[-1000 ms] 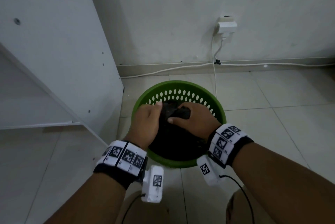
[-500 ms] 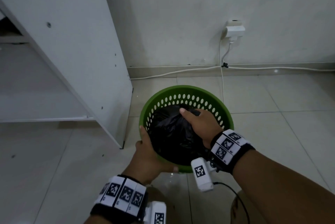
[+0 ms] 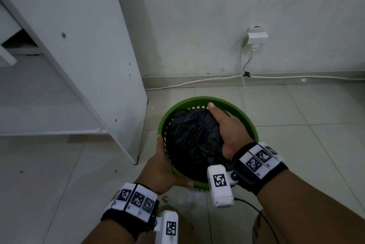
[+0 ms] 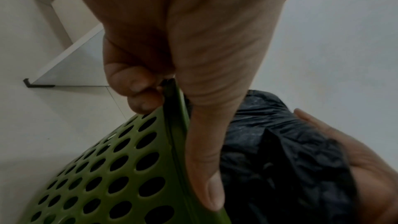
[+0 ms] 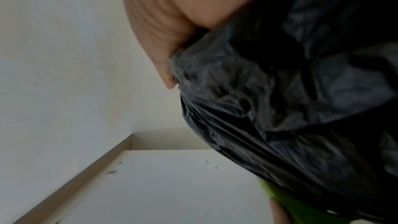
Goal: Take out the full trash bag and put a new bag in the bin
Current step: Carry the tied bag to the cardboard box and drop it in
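The black trash bag [image 3: 192, 141] sits inside the green perforated bin [image 3: 247, 123], bulging up to about the level of the rim and filling most of the opening. The bin stands on the tiled floor [image 3: 296, 117], close to the corner of a white cabinet [image 3: 88, 50] and near the wall.

The right hand [image 3: 229, 131] lies over the top right side of the bag, palm down against the plastic. In the right wrist view the thumb presses into crumpled folds of the bag [image 5: 280, 108], and the plastic looks gathered under the palm; the fingers seem to be curled into the bag, though they are mostly hidden and the picture is blurred, so the grip is likely rather than certain. One fingertip reaches up to the far rim in the head view.

The left hand [image 3: 162, 172] grips the near left rim of the bin. The left wrist view shows it plainly: the thumb runs down the inner side of the rim beside the bag [image 4: 280, 159], while the fingers [image 4: 133, 83] curl against the outer, holed wall [image 4: 107, 176], clamping the rim between them.

A white cable [image 3: 197, 81] runs along the skirting from a wall socket [image 3: 256, 36] behind the bin.
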### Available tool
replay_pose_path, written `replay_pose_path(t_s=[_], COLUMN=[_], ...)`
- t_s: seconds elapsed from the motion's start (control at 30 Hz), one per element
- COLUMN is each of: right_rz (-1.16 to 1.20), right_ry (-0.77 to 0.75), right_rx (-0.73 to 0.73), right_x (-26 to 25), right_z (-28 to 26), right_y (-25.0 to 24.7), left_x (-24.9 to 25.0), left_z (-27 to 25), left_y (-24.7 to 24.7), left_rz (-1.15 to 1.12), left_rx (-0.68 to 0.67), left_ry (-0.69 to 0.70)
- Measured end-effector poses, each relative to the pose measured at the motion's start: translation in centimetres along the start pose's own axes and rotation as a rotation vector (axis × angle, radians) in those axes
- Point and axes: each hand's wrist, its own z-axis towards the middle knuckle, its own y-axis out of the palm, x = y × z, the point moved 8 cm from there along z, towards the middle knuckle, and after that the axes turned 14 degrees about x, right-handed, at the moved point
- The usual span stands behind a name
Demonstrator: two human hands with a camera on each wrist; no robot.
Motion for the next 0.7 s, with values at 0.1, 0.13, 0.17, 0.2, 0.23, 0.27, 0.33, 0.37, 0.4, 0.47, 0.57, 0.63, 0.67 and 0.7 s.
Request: replay_pose_path(t_s=[0.1, 0.13, 0.17, 0.2, 0.23, 0.27, 0.33, 0.37, 0.4, 0.47, 0.57, 0.63, 0.67, 0.7], right_rz=[0.048, 0.068, 0.086, 0.108, 0.131, 0.154, 0.17, 0.169, 0.174, 0.186, 0.208, 0.182, 0.158, 0.128], right_ry=[0.028, 0.012, -0.009, -0.022, -0.029, -0.036, -0.054, -0.061, -0.064, -0.065, -0.05, -0.059, -0.062, -0.068], right_rx=[-0.032, -0.044, -0.054, -0.064, -0.076, -0.092, -0.123, -0.129, -0.132, -0.133, -0.115, -0.071, -0.051, -0.027], right_x=[-1.0, -1.5, -2.2, -2.9, -3.6, -4.1, -4.9, -5.3, -5.8, -6.9, -9.0, -11.1, -12.3, -13.4], right_z=[-0.7, -1.0, -1.4, -1.8, -2.3, -2.7, -3.2, -3.3, -3.4, -3.6, -4.8, -6.2, -7.1, -8.0], right_y=[0.6, 0.7, 0.7, 0.7, 0.8, 0.9, 1.0, 1.0, 1.0, 1.1, 1.1, 1.3, 1.4, 1.5], left_x=[0.0, -0.1, -0.1, -0.3, -0.5, -0.6, -0.7, -0.5, -0.3, -0.1, 0.4, 1.6, 2.2, 2.8], left_z=[0.1, 0.2, 0.3, 0.5, 0.6, 0.7, 0.7, 0.6, 0.5, 0.4, -0.5, -1.6, -2.4, -3.5], left_y=[0.0, 0.0, 0.1, 0.2, 0.3, 0.4, 0.6, 0.6, 0.6, 0.5, 0.4, -0.1, -0.5, -0.9], left_rz=[-0.013, -0.03, -0.039, -0.042, -0.044, -0.044, -0.022, -0.009, 0.002, 0.02, 0.115, 0.267, 0.329, 0.391], left_rx=[0.003, 0.012, 0.025, 0.04, 0.051, 0.058, 0.074, 0.081, 0.085, 0.098, 0.076, 0.05, 0.025, -0.015], left_ry=[-0.011, -0.005, 0.002, 0.008, 0.005, 0.002, -0.007, -0.007, -0.001, 0.002, -0.038, -0.097, -0.145, -0.223])
